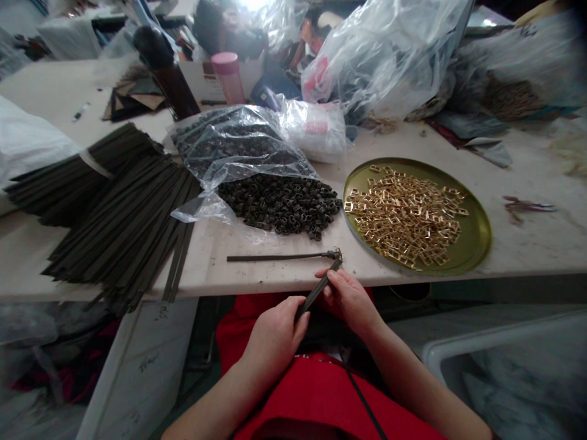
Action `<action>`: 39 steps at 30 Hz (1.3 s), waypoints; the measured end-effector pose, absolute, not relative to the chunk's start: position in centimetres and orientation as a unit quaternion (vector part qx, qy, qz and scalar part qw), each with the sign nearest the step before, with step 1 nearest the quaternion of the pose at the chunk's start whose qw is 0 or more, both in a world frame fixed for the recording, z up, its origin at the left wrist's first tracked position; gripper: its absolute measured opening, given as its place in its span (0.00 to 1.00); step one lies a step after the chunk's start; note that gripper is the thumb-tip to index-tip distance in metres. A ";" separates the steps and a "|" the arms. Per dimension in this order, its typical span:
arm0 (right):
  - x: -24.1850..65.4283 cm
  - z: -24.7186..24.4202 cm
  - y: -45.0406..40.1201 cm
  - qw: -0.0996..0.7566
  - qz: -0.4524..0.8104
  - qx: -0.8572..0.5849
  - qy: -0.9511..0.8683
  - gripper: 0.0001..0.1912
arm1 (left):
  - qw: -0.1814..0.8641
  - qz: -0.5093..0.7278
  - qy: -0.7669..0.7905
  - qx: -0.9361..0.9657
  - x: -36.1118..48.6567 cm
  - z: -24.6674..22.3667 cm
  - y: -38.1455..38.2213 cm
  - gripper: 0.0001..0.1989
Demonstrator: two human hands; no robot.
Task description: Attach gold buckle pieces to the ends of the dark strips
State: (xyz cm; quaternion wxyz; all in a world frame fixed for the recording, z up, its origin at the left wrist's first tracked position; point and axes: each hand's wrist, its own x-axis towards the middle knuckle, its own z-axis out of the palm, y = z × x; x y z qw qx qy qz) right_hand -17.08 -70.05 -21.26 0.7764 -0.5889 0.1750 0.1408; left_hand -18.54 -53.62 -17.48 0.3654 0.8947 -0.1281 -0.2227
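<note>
At the table [284, 280]'s edge, a dark strap [313, 298] is grasped by left hand [277, 325] and right hand [347, 296]; one buckled strap [275, 258] is apparently done, while heaped strips [123, 226], loops [287, 205] and buckles [408, 220] are left.

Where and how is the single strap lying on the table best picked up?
Probably the middle of the lying strap, pinched across its narrow width from above: it is long and thin, nothing covers that stretch, while its right end is crowded by the held strap.
</note>
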 end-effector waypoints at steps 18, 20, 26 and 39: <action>-17.0 -21.2 -70.2 0.731 0.135 -0.653 0.147 0.20 | 0.648 -0.469 0.078 0.594 -18.7 -16.0 -53.8 0.13; -16.9 -21.2 -70.2 0.728 0.135 -0.656 0.146 0.20 | 0.649 -0.469 0.080 0.593 -18.6 -16.0 -53.9 0.13; -16.9 -21.3 -70.2 0.728 0.140 -0.655 0.149 0.20 | 0.647 -0.468 0.079 0.596 -18.7 -16.3 -53.7 0.14; -17.3 -21.2 -69.9 0.750 0.159 -0.627 0.138 0.18 | 0.645 -0.446 0.069 0.617 -18.8 -16.4 -54.1 0.13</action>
